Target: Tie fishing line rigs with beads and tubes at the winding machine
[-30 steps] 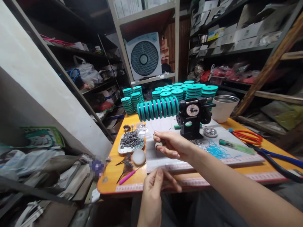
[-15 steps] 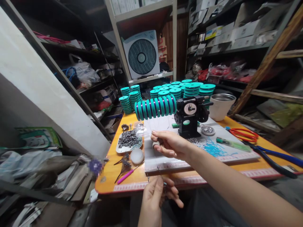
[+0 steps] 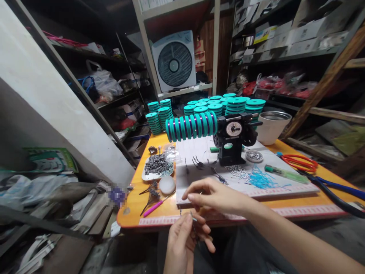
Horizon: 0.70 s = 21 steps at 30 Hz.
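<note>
Pinching a thin piece in left hand, fingers closed, right hand half-curled, grip unclear

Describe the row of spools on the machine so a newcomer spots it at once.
Start at the orange table and the white board on it, where a black machine stands. From the machine, a row of turquoise spools reaches to the left above the board. Unlike the stacked spools behind, these line up on edge, with dark purple showing between their rims.
</note>
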{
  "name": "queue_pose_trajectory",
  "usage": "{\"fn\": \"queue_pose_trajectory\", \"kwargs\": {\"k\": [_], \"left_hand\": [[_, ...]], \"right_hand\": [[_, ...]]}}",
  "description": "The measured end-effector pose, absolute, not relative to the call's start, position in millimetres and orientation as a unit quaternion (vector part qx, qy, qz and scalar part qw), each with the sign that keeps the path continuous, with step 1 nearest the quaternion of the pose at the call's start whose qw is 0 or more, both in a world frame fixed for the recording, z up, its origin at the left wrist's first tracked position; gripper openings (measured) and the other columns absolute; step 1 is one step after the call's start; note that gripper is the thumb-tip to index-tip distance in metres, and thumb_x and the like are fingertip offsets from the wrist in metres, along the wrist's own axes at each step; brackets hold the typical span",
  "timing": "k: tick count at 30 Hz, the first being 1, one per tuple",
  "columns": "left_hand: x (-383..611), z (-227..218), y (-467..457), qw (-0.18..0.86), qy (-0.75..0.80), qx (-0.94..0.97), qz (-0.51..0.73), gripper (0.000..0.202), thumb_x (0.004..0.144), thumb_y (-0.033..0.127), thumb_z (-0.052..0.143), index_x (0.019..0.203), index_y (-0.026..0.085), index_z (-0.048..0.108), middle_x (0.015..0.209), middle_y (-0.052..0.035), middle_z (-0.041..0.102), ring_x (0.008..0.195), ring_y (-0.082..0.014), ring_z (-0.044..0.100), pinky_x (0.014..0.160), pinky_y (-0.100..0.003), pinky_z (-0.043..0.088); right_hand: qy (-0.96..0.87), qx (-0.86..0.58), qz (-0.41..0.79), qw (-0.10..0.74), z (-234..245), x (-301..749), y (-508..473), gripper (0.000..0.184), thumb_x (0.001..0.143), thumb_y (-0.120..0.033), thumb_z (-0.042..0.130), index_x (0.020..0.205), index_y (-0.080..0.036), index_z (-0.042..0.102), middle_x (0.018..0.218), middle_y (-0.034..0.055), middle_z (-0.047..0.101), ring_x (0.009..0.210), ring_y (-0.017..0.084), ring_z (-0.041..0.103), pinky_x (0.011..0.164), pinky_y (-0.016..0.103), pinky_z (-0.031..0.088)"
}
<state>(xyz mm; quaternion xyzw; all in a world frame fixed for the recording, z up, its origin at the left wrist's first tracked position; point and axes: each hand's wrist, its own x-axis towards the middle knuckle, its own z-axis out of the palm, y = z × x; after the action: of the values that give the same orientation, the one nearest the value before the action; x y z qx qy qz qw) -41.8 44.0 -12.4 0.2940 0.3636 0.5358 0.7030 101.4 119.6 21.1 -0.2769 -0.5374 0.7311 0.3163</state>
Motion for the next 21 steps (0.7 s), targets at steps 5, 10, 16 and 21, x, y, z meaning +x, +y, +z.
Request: {"fn": "queue_pose_trajectory", "kwargs": {"k": [5,10,16,21], "left_hand": [[-37,-10,41,0.677,0.363,0.313,0.558,0.032,0.073,0.043,0.076,0.07,0.012,0.075,0.06,-0.008,0.071,0.045,-0.0136,0.062,0.042,-0.019,0.048],[-34,-4,40,0.679,0.352,0.31,0.566,0.031,0.074,0.041,0.075,0.065,0.011,0.072,0.054,-0.0059,0.068,0.049,-0.0143,0.061,0.04,-0.018,0.049],[-35,-2,41,0.701,0.333,0.302,0.553,0.029,0.077,0.039,0.073,0.067,0.012,0.073,0.051,-0.0047,0.067,0.048,-0.015,0.063,0.041,-0.018,0.048],[-39,-8,35,0.723,0.32,0.276,0.546,0.029,0.077,0.038,0.073,0.081,0.01,0.077,0.065,-0.0097,0.074,0.065,-0.0217,0.071,0.06,-0.027,0.056]], "right_hand": [[-0.538,-0.272,0.733,0.314,9,94,102,0.033,0.078,-0.045,0.072,0.076,-0.014,0.059,0.05,-0.0066,0.055,0.035,0.003,0.044,0.032,0.012,0.031],[-0.512,-0.255,0.755,0.32,3,87,99,0.041,0.079,-0.055,0.067,0.077,-0.017,0.051,0.049,-0.0081,0.054,0.032,0.004,0.047,0.03,0.011,0.033],[-0.491,-0.234,0.778,0.314,-3,83,95,0.045,0.079,-0.061,0.064,0.079,-0.018,0.047,0.046,-0.01,0.05,0.029,0.004,0.046,0.028,0.011,0.031],[-0.472,-0.26,0.776,0.328,-6,85,92,0.046,0.08,-0.062,0.062,0.086,-0.018,0.05,0.044,-0.0117,0.044,0.028,0.004,0.043,0.028,0.012,0.031]]}}
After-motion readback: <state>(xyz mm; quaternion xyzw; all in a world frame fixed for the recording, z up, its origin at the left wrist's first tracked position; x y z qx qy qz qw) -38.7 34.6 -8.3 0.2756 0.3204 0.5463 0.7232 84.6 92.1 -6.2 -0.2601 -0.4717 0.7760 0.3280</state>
